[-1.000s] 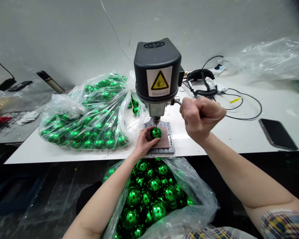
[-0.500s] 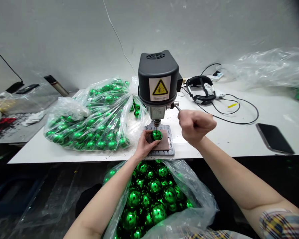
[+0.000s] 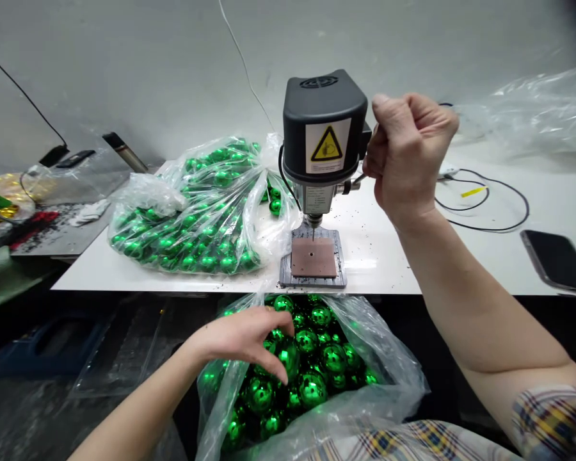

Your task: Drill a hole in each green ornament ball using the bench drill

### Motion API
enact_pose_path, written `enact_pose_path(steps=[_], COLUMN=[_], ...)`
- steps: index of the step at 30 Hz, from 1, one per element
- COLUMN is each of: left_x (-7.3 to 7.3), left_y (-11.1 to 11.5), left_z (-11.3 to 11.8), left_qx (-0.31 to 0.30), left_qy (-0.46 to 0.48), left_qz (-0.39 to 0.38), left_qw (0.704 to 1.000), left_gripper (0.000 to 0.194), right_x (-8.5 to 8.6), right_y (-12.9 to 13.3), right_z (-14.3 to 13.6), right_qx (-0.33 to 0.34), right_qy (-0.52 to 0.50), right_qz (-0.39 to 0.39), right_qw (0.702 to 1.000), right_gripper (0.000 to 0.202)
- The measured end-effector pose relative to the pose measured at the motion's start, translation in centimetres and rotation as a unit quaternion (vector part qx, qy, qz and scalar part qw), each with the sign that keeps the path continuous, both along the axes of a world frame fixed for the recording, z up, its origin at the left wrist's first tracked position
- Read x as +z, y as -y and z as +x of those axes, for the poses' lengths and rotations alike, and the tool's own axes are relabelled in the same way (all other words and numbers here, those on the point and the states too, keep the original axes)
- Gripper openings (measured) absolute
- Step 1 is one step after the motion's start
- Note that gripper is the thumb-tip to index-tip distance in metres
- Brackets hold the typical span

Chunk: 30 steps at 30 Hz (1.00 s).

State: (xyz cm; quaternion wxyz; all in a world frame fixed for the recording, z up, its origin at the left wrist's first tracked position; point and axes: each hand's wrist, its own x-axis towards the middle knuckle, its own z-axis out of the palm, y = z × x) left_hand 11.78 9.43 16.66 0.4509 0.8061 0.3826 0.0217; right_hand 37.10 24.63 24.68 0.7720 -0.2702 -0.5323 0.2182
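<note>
My right hand point(image 3: 410, 150) is closed around the feed lever point(image 3: 358, 180) of a small dark drill press point(image 3: 324, 128), level with the motor housing. Above a brown pad point(image 3: 302, 259) on the grey base plate point(image 3: 342, 259) hangs the thin drill bit; no ball sits under it. My left hand point(image 3: 254, 336) is over an open clear plastic bag point(image 3: 388, 384) full of shiny green balls point(image 3: 312, 387). Its thumb and fingers are spread apart, with one green ball point(image 3: 288, 358) lying between them; firm contact with that ball does not show.
On the white table, a large tied clear bag point(image 3: 187, 237) of green balls lies left of the press. A phone point(image 3: 559, 259) and a looping black cable point(image 3: 525, 205) lie at right. Further left are a bottle point(image 3: 125, 152), a white glove point(image 3: 90, 212) and dark scraps.
My left hand has come away from the base with the green ball it held there and down over the open bag. My right hand has risen with the lever, and the drill bit is higher.
</note>
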Motion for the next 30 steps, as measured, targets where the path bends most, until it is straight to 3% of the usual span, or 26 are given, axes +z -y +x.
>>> enact_pose_path(steps=[2,4,7,9,12,15,19,22,26,28,30], left_x=[0.1,-0.8,-3.0,-4.5,-6.4,-7.8,-8.2,-6.3,-3.1,-2.6,-3.1], left_y=[0.0,-2.6,-10.5,-16.6,-23.8,-27.1,-27.1,-25.3,-20.5,-17.6,-15.0], left_z=[0.0,0.3,0.7,1.1,2.0,2.9,2.7,1.4,0.0,0.0,0.6], left_qx=[0.01,0.085,0.25,0.33,0.429,0.467,0.484,0.492,0.453,0.423,0.397], left_qy=[-0.013,0.026,0.09,0.115,0.163,0.178,0.21,0.293,0.45,0.45,0.433], left_qz=[0.0,0.05,0.21,0.267,0.244,0.201,0.155,0.08,-0.101,-0.129,-0.124], left_qw=[1.0,0.995,0.941,0.898,0.854,0.843,0.835,0.816,0.763,0.776,0.8], left_gripper=[0.043,0.031,0.021,0.014,0.005,0.012,0.019,0.026,0.034,0.039,0.046], right_x=[0.2,0.4,0.5,0.5,0.3,0.3,0.4,0.4,0.4,0.4,0.4], right_y=[0.4,0.8,1.1,1.2,1.3,1.5,1.5,1.4,1.3,1.4,1.4], right_z=[-0.2,-0.4,-0.5,-0.4,-0.3,-0.3,-0.3,-0.3,-0.4,-0.5,-0.5], right_qx=[-0.001,0.001,0.001,0.001,0.002,-0.001,0.003,-0.004,-0.006,-0.003,-0.002], right_qy=[-0.013,-0.026,-0.025,-0.019,-0.016,-0.009,-0.009,-0.01,-0.023,-0.027,-0.021], right_qz=[0.02,0.034,0.035,0.03,0.027,0.025,0.023,0.031,0.039,0.037,0.035], right_qw=[1.0,0.999,0.999,0.999,0.999,1.0,1.0,0.999,0.999,0.999,0.999], right_gripper=[0.053,0.054,0.053,0.051,0.049,0.049,0.051,0.052,0.051,0.051,0.052])
